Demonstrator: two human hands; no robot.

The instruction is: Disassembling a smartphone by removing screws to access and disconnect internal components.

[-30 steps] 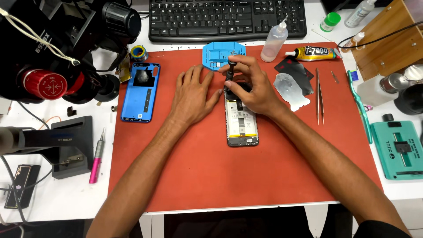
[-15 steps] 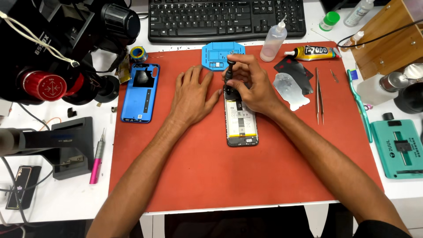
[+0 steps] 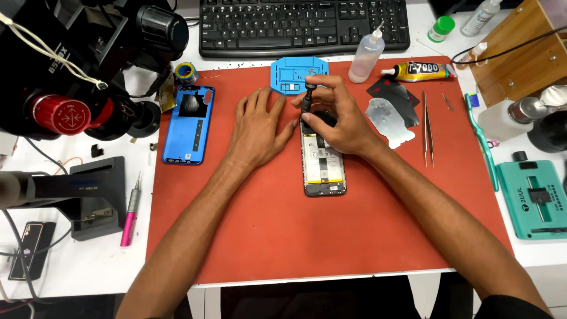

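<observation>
While the left hand is laid flat, fingers spread, beside the opened phone mid-mat, a screwdriver is pinched upright by the right hand; phone judged light, stiff, fragile, best held by its edges.

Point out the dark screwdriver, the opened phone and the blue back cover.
Dark screwdriver point(image 3: 307, 97), head view, upper shaft.
Opened phone point(image 3: 322, 168), head view, battery.
Blue plastic back cover point(image 3: 189, 133), head view, middle panel.

Glue tube, yellow and black printed label, lies at far edge of red mat. Opened phone mid-mat: battery bears white label w/ black print, yellow strip below. Clear squeeze bottle stands left of tube, unlabelled. Green-capped jar behind. No lit screens.
</observation>
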